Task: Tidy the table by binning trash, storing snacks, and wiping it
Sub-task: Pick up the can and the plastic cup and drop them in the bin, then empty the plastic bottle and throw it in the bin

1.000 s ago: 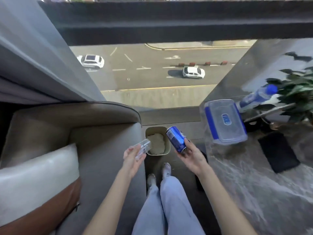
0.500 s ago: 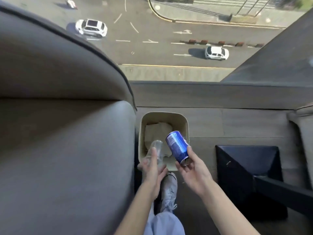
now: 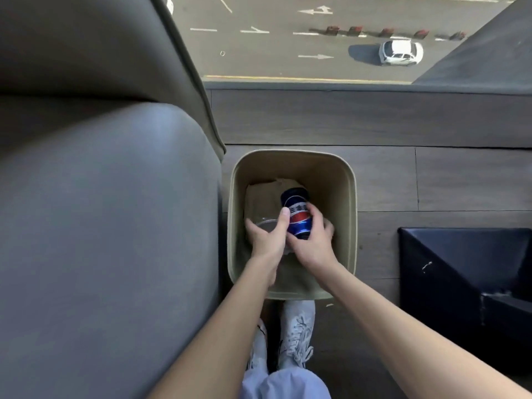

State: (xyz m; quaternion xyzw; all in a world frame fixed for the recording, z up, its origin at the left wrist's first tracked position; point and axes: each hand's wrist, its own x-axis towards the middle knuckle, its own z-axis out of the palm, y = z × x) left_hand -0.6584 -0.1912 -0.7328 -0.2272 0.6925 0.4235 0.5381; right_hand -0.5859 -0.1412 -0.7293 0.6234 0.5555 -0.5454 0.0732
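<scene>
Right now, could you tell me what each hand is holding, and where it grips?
The right hand grips the blue soda can around its lower body; the left hand holds a clear plastic cup near its rim.

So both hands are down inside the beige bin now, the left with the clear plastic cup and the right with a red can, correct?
Not quite: the can is blue, with only a red and white logo band, as the head view shows. The rest holds: both hands are inside the beige bin, the left hand with the clear plastic cup and the right hand with the can.
</scene>
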